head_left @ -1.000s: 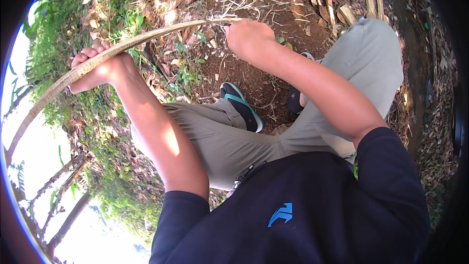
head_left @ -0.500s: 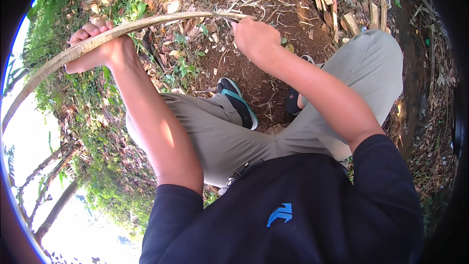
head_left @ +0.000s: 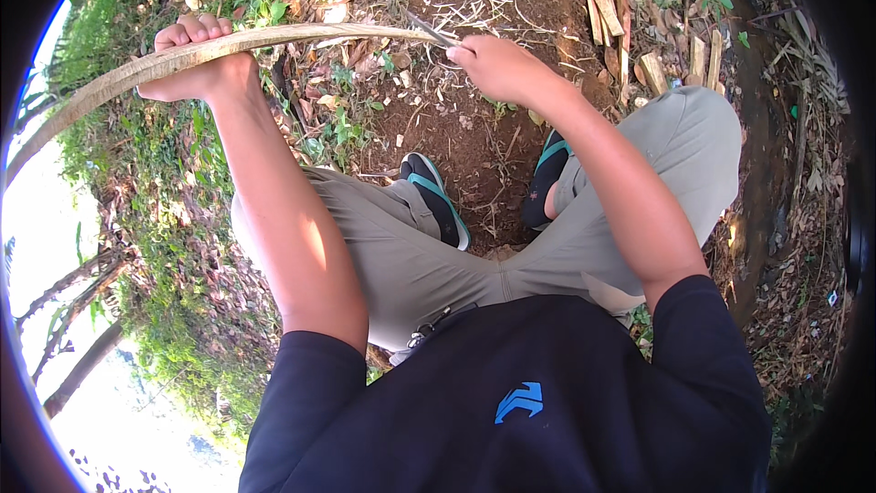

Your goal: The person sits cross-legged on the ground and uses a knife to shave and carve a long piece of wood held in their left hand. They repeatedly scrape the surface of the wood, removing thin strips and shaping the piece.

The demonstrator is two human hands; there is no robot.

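Note:
A long, pale strip of wood (head_left: 310, 32) reaches from the far left edge across to the middle, its bend partly from the lens. My left hand (head_left: 203, 80) is closed around it on the left, fingers curled over the far side. In my closed right hand (head_left: 500, 68) is a knife; its thin grey blade (head_left: 429, 29) slants up and left across the strip's right tip. The handle is hidden in my fist. How far the blade touches the wood is too small to tell.
Split wood pieces (head_left: 604, 5) lie at the far right, with shorter ones (head_left: 697, 57) beside my right knee. Pale shavings (head_left: 474, 14) litter the brown soil beyond my hands. My sandalled feet (head_left: 438, 201) rest on the ground. Green plants and dry leaves cover the left side.
My right hand has moved a little right and down with the knife, whose blade now sits nearer the strip's tip and at a steeper slant. My left hand keeps its hold, slightly higher in view.

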